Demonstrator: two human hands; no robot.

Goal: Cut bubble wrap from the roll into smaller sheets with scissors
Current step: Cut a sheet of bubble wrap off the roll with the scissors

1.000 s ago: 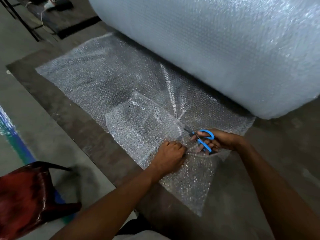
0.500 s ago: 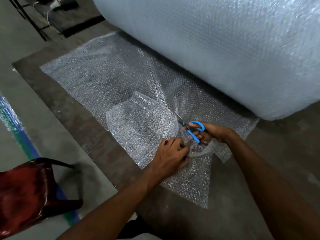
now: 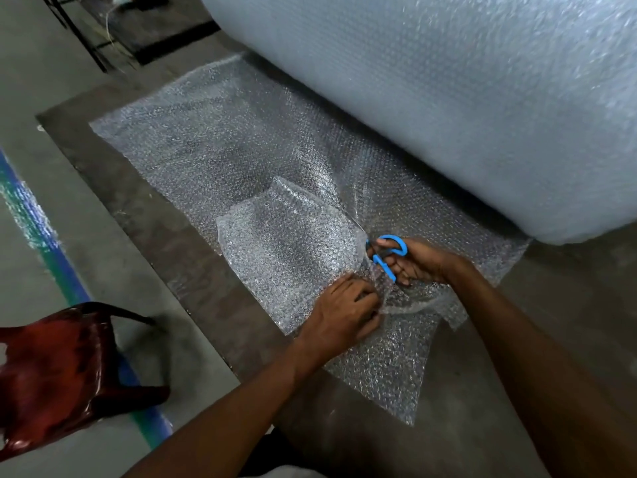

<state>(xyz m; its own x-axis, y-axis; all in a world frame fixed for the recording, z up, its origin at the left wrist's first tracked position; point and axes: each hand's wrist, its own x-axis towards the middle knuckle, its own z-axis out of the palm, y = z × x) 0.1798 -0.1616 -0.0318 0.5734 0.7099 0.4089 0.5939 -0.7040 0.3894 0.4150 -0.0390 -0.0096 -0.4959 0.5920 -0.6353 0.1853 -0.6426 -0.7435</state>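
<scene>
Head view, low centre of the frame: the left hand (image 3: 346, 310) pinches the cut edge of the clear, crinkled bubble wrap sheet (image 3: 193, 150), likely to keep it taut for the blades. Just above, the right hand (image 3: 415, 262) grips the blue-handled scissors (image 3: 387, 255), fingers through the loops; the blades are hidden in the wrap, so how far they gape I cannot tell. Beyond, the sheet runs flat over the dark floor mat (image 3: 138, 215) to the big pale bubble wrap roll (image 3: 431, 98) filling the upper right.
</scene>
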